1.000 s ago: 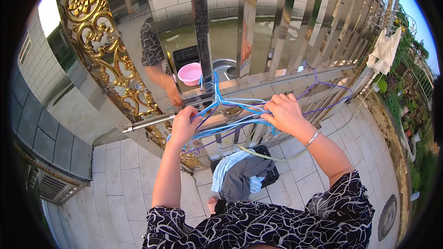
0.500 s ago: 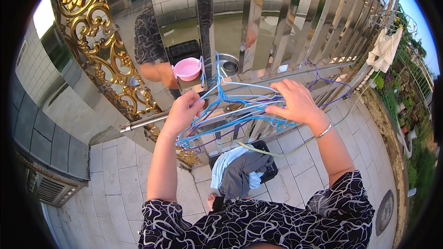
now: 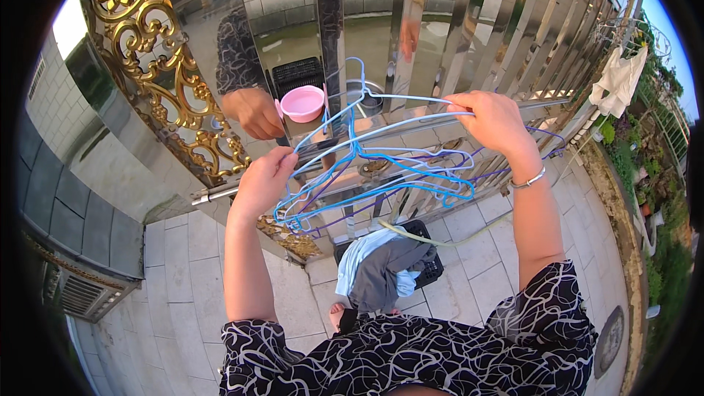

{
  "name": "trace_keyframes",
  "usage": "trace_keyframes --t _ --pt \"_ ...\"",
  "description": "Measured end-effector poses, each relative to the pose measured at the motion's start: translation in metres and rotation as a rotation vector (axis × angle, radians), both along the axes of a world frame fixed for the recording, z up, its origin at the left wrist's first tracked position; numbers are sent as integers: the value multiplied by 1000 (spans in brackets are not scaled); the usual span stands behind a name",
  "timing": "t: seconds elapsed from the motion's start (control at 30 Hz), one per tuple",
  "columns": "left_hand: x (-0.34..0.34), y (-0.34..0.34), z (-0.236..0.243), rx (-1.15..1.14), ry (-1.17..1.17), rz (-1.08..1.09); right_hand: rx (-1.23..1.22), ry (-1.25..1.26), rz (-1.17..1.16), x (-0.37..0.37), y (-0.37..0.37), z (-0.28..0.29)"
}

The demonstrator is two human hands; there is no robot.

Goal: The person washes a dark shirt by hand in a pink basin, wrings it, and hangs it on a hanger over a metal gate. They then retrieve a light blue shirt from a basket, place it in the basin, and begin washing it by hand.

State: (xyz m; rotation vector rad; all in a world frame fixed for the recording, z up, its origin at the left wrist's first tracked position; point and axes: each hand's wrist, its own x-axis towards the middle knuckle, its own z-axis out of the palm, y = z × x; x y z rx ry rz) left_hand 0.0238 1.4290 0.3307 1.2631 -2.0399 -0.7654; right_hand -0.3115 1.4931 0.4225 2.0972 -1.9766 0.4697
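A light blue clothes hanger (image 3: 411,97) is raised between my hands, its hook pointing up. My left hand (image 3: 262,182) is closed on its left end, and my right hand (image 3: 490,123) pinches its right shoulder with the thumb and fingers. Just below, several blue and purple hangers (image 3: 356,149) hang bunched together on the metal rail (image 3: 214,193) in front of the gate. A purple hanger (image 3: 551,135) sticks out past my right wrist. On the paving beneath, a black basket (image 3: 433,271) contains a grey garment (image 3: 385,273) and a light blue one (image 3: 356,258).
Shiny metal bars (image 3: 506,26) and a gold scrollwork panel (image 3: 150,48) stand before me. A pink basin (image 3: 302,105) and a steel basin (image 3: 368,97) show between the bars. White cloth (image 3: 620,82) hangs at the right beside plants. A pale green hose (image 3: 433,239) crosses near the basket.
The light blue hanger has been lifted up from the bunch. My right hand has moved up and right and closed on it; my left hand has shifted slightly left.
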Motion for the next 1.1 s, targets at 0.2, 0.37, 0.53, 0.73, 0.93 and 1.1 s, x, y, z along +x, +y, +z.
trace_keyframes --t 0.2,0.37,0.53,0.73,0.93,1.1 --pt "-6 13 15 114 327 -34 157 -137 -57 -20 19 8" --pt "3 33 8 308 666 -509 -28 -156 88 -49 68 -7" --pt "6 35 -8 365 645 -614 -228 -251 -79 -127 115 -32" --pt "-23 34 -20 365 446 -462 -286 -332 -358 -241 157 -68" --pt "-52 36 -25 415 446 -463 -82 -490 -475 -318 136 -96" --pt "-55 47 -32 405 420 -374 -27 -452 -438 -318 82 -98"
